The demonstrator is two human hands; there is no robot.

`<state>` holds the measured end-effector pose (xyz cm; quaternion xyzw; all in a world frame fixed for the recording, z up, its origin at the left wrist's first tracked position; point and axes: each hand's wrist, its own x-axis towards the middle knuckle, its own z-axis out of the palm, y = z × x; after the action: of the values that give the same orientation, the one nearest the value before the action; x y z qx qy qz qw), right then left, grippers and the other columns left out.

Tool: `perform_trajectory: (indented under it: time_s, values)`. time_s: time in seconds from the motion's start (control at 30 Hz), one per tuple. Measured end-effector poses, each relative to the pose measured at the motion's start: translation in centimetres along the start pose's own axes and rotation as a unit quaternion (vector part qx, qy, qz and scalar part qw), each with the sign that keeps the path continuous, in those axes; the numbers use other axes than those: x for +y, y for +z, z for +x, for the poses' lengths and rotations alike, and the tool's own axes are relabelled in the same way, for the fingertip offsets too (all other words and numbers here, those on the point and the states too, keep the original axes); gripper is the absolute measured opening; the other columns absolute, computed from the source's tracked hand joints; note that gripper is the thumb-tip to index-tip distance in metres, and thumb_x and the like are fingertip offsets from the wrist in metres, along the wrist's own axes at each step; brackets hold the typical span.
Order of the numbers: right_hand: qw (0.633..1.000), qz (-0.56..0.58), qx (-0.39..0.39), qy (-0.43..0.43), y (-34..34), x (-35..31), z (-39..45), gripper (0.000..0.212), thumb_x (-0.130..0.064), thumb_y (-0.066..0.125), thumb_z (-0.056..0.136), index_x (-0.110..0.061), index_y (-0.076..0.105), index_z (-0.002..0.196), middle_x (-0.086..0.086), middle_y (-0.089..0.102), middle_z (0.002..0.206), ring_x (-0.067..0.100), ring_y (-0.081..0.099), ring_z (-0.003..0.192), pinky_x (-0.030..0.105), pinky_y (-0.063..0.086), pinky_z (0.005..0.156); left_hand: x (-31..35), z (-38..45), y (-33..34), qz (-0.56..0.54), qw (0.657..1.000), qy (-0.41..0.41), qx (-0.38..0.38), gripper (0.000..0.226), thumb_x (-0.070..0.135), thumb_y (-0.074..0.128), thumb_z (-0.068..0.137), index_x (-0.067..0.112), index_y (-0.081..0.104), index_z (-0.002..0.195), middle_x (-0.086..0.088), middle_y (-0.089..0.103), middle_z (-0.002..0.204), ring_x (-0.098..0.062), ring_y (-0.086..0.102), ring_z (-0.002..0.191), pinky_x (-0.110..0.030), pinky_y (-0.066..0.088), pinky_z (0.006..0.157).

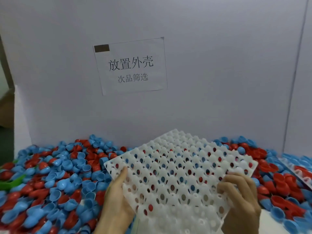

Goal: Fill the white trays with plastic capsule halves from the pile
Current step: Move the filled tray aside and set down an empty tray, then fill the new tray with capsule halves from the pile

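Grey matte wall (202, 65) behind, paper sign (131, 66) taped on. Below: pile (55, 179) of glossy red and blue capsule halves, dome-shaped, hollow, spread across the surface left and right. Over the pile, held tilted: white tray (177, 166), moulded plastic, rounded bumps with oval holes, pile colours visible through. Cups empty. Second tray (302, 174) at right edge, partly seen, red halves in it. Left hand (116, 198) grips tray's left edge; right hand (239, 198) curled on its right edge. Green plastic piece (11, 181) far left.
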<state>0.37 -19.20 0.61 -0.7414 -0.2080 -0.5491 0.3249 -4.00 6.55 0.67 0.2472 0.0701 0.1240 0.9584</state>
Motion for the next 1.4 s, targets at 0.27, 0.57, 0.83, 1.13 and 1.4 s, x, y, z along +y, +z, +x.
perform_trajectory:
  time_s: [0.27, 0.57, 0.83, 1.13, 1.4]
  values:
    - [0.952, 0.06, -0.202, 0.221, 0.8, 2.9, -0.2, 0.081, 0.037, 0.054, 0.049, -0.027, 0.067, 0.098, 0.01, 0.064, 0.108, 0.033, 0.061, 0.093, 0.013, 0.039, 0.092, -0.2, 1.0, 1.5, 0.094, 0.986, 0.134, 0.024, 0.048, 0.027, 0.068, 0.083, 0.032, 0.061, 0.13, -0.008, 0.074, 0.119, -0.033, 0.073, 0.104, -0.055, 0.061, 0.076]
    - [0.847, 0.065, -0.161, 0.502, -1.0, 3.8, 1.5, 0.05, -0.043, 0.061, 0.095, -0.025, 0.049, 0.14, 0.012, 0.049, 0.146, 0.035, 0.047, 0.13, 0.054, 0.035, 0.108, -0.1, 0.6, 1.3, 0.144, 0.984, 0.106, 0.0, 0.029, 0.027, 0.07, 0.082, 0.035, 0.074, 0.109, -0.008, 0.074, 0.119, -0.033, 0.072, 0.105, -0.052, 0.061, 0.074]
    - [0.827, 0.017, -0.258, 0.499, -6.1, 4.3, 3.4, 0.056, -0.075, 0.039, 0.076, -0.026, 0.065, 0.084, 0.008, 0.064, 0.097, 0.028, 0.056, 0.093, 0.047, 0.04, 0.093, -2.0, 0.8, 2.2, 0.252, 0.966, 0.051, -0.031, 0.04, 0.028, 0.072, 0.078, 0.026, 0.069, 0.119, -0.005, 0.077, 0.11, -0.026, 0.075, 0.096, -0.038, 0.062, 0.063]
    - [0.748, -0.083, -0.334, 0.567, -7.2, 9.3, 1.2, 0.06, -0.045, 0.031, 0.104, 0.0, 0.06, 0.132, 0.025, 0.051, 0.143, 0.038, 0.047, 0.131, 0.04, 0.031, 0.112, -5.5, 0.2, 2.6, 0.541, 0.839, 0.036, 0.04, 0.057, 0.059, 0.075, 0.072, 0.032, 0.055, 0.118, 0.009, 0.067, 0.119, -0.01, 0.065, 0.105, -0.03, 0.055, 0.084]
    - [0.728, -0.16, -0.46, 0.482, -6.3, 7.7, 1.3, 0.052, -0.049, 0.033, 0.104, -0.02, 0.046, 0.145, 0.007, 0.046, 0.151, 0.026, 0.047, 0.134, 0.03, 0.038, 0.106, -5.5, 1.2, 0.4, 0.629, 0.775, -0.058, -0.012, 0.032, 0.034, 0.079, 0.085, 0.027, 0.063, 0.111, 0.016, 0.076, 0.093, -0.001, 0.073, 0.082, -0.022, 0.06, 0.071]
